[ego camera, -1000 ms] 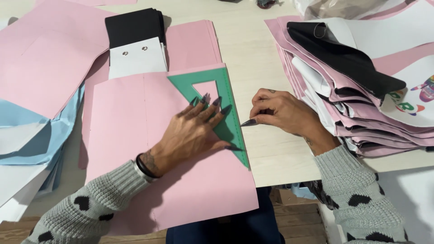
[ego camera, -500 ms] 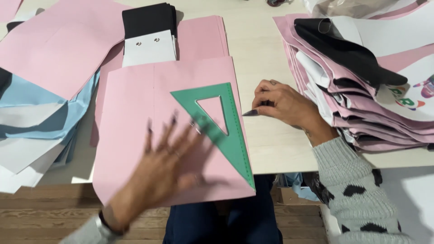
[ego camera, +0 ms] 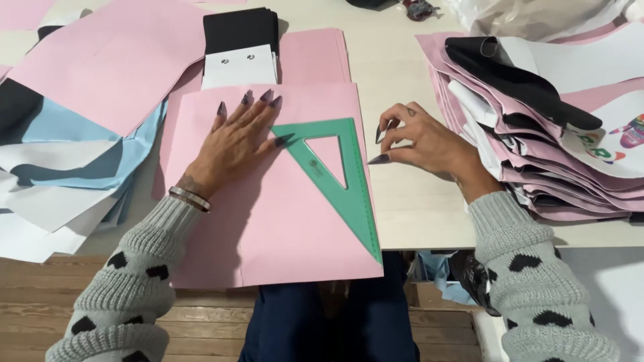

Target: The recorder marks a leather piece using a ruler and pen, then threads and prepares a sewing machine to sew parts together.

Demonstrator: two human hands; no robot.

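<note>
Left hand flat, fingers spread, on pink sheet, thumb touching green set square; right hand, loosely curled and empty, just right of it.

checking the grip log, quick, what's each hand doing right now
Left hand: open, flat on the pink sheet, thumb touching the green set square.
Right hand: fingers curled, holding nothing that shows.

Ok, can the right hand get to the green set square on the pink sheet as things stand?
Probably yes. The right hand hovers just beside the green set square, with nothing between them; the left hand only touches its far corner on the pink sheet.
</note>
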